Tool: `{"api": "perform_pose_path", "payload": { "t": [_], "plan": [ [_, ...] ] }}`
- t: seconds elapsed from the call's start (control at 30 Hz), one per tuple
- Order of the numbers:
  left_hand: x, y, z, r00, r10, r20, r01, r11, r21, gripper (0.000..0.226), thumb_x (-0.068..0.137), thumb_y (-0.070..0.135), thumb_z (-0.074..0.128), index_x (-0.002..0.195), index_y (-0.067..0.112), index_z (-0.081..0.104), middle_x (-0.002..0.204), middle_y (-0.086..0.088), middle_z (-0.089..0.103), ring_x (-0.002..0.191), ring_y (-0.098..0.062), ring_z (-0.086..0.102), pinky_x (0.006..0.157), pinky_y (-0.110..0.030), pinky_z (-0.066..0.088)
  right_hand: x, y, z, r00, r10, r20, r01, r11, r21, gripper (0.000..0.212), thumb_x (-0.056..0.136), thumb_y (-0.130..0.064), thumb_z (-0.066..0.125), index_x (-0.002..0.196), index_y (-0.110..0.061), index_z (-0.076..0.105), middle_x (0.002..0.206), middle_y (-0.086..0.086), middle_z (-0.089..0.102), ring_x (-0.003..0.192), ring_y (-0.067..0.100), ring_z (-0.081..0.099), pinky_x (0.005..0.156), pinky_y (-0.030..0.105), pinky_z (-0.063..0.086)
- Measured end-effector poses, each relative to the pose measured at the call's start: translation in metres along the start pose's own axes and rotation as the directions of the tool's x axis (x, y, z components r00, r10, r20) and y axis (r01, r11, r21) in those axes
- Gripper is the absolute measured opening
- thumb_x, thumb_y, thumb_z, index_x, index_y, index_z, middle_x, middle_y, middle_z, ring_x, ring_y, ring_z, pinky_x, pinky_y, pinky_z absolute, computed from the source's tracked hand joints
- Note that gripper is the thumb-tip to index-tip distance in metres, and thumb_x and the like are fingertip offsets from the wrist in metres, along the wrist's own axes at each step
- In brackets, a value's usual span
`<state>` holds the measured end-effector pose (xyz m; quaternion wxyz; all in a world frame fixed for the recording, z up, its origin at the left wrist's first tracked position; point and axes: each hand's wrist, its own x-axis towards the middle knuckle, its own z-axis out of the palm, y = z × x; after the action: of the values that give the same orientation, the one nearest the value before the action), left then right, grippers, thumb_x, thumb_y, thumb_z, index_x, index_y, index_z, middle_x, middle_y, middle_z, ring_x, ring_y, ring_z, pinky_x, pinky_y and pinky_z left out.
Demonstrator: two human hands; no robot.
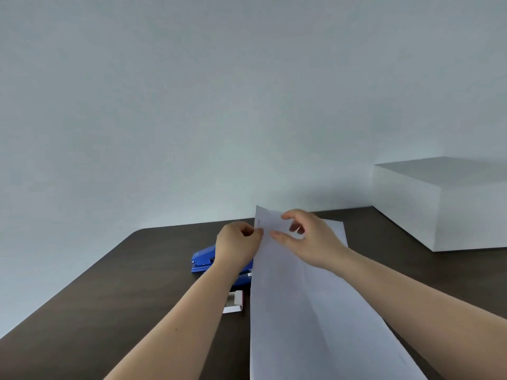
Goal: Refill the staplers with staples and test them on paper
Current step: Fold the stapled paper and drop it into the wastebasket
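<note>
White paper (pixel 307 311) stretches from the bottom edge of the view up to my hands, its far end lifted off the dark table (pixel 109 297). A staple shows near its far left edge. My left hand (pixel 237 242) pinches that left edge. My right hand (pixel 310 237) grips the sheet's far end between thumb and fingers. A blue stapler (pixel 203 260) lies on the table under my left wrist, partly hidden by the arm. A second blue stapler (pixel 242 279) peeks out just nearer, mostly covered. A small open staple box (pixel 234 303) sits beside the paper.
A large white box (pixel 444 204) stands at the table's far right against the pale wall. The table's rounded left corner (pixel 140 233) is at the back left.
</note>
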<state>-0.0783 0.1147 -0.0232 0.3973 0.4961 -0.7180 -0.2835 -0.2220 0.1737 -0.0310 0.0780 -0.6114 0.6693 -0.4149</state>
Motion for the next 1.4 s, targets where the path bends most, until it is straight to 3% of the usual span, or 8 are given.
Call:
{"api": "perform_pose_path", "payload": {
  "t": [0.17,0.37,0.53,0.77,1.03,1.2,1.3,1.4],
  "plan": [
    [-0.018,0.027,-0.003,0.996,0.046,-0.071,-0.051,0.997,-0.065,0.031,0.087,0.025,0.060,0.060,0.012,0.052,0.054,0.001,0.053,0.052,-0.014,0.049,0.058,-0.025,0.042,-0.053,-0.041,0.000,0.907,0.117,0.405,-0.208,0.960,0.186,0.086,0.073,-0.047,0.073,0.141,-0.032,0.022,0.133,-0.006,0.045,0.116,0.014,0.045,0.083,0.022,0.042],
    [-0.051,0.052,-0.003,0.978,0.194,0.073,-0.164,0.941,-0.294,0.031,0.090,0.034,0.057,0.082,0.007,0.070,0.081,-0.002,0.070,0.076,-0.015,0.061,0.075,-0.029,0.050,-0.048,-0.036,-0.015,0.942,0.315,0.117,-0.325,0.765,0.556,0.021,0.084,0.000,0.044,0.091,-0.010,0.061,0.077,0.008,0.056,0.069,0.017,0.049,0.058,0.026,0.041],
    [-0.041,0.038,-0.019,0.998,-0.007,-0.066,-0.020,0.918,-0.397,0.040,0.094,0.043,0.048,0.132,0.030,0.047,0.139,0.007,0.047,0.122,-0.016,0.049,0.103,-0.038,0.043,-0.046,-0.023,-0.062,0.972,0.202,0.122,-0.214,0.530,0.821,0.027,0.082,0.007,0.054,0.095,-0.007,0.073,0.104,0.019,0.072,0.090,0.032,0.068,0.081,0.039,0.051],
    [-0.057,0.014,-0.030,0.922,0.040,0.384,0.162,0.863,-0.478,0.043,0.080,0.042,0.067,0.117,0.019,0.063,0.113,0.003,0.072,0.102,-0.010,0.068,0.078,-0.024,0.049,-0.053,0.008,-0.100,0.976,0.143,0.165,-0.206,0.353,0.913,0.031,0.084,0.006,0.050,0.103,-0.007,0.070,0.099,0.013,0.073,0.082,0.029,0.070,0.074,0.038,0.056],
    [-0.072,0.033,-0.025,0.917,0.047,0.396,0.151,0.878,-0.454,0.030,0.078,0.028,0.075,0.099,0.007,0.074,0.101,-0.015,0.075,0.098,-0.035,0.070,0.094,-0.051,0.052,-0.064,0.028,-0.106,0.986,0.102,-0.133,-0.074,0.977,0.198,0.077,0.080,-0.043,0.068,0.145,-0.030,0.028,0.151,-0.008,0.029,0.142,0.011,0.023,0.113,0.029,0.023],
    [-0.085,0.059,-0.021,0.923,0.081,0.375,0.072,0.924,-0.376,0.026,0.080,0.026,0.073,0.097,0.006,0.072,0.095,-0.014,0.076,0.094,-0.035,0.071,0.090,-0.051,0.055,-0.079,0.006,-0.093,0.958,-0.141,0.249,0.176,0.976,-0.124,0.103,0.067,-0.055,0.075,0.148,-0.034,0.016,0.157,-0.017,0.013,0.145,0.003,-0.009,0.119,0.031,0.006],
    [-0.099,0.079,-0.021,0.909,0.157,0.385,-0.028,0.946,-0.322,0.023,0.082,0.026,0.072,0.095,0.007,0.072,0.096,-0.014,0.075,0.092,-0.028,0.072,0.089,-0.048,0.056,-0.086,-0.008,-0.099,0.939,-0.108,0.327,0.136,0.989,-0.061,0.097,0.064,-0.050,0.079,0.144,-0.039,0.024,0.149,-0.023,0.030,0.141,-0.002,0.013,0.114,0.028,0.023],
    [-0.117,0.100,-0.024,0.860,0.276,0.430,-0.168,0.947,-0.273,0.022,0.083,0.030,0.069,0.085,0.010,0.076,0.092,-0.014,0.075,0.085,-0.021,0.071,0.081,-0.040,0.056,-0.096,-0.017,-0.116,0.961,-0.067,0.267,0.084,0.995,-0.050,0.043,0.072,-0.043,0.075,0.109,-0.023,0.062,0.105,-0.004,0.067,0.095,0.011,0.062,0.076,0.026,0.048]
  ]
}}
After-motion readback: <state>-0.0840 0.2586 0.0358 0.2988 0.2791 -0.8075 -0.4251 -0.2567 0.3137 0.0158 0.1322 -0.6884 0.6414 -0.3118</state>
